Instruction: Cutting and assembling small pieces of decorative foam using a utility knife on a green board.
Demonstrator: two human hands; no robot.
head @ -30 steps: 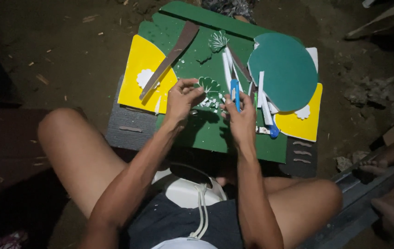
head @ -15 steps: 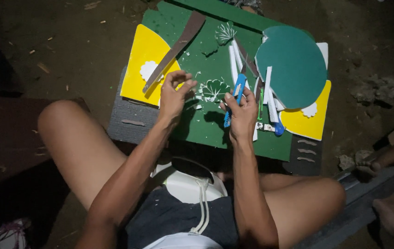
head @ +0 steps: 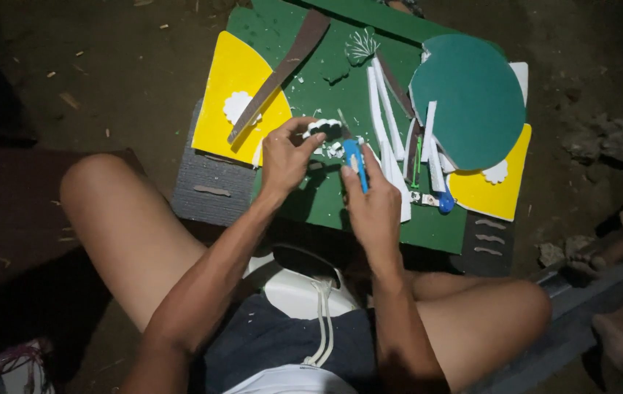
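Foam cut-out [head: 324, 128], white and scalloped, sits over the middle of the green board [head: 311, 80], pinched between thumb and fingers of the left hand [head: 286, 155]. Just beside it the right hand [head: 373, 208] has its fingers wrapped tight around a blue craft knife [head: 355, 162], blade end pointing toward the cut-out. White scraps [head: 332, 149] lie beneath. Further out on the board rest a long brown strip [head: 282, 69], white strips [head: 384, 120], a yellow sheet [head: 235, 87] and a dark green disc [head: 472, 98].
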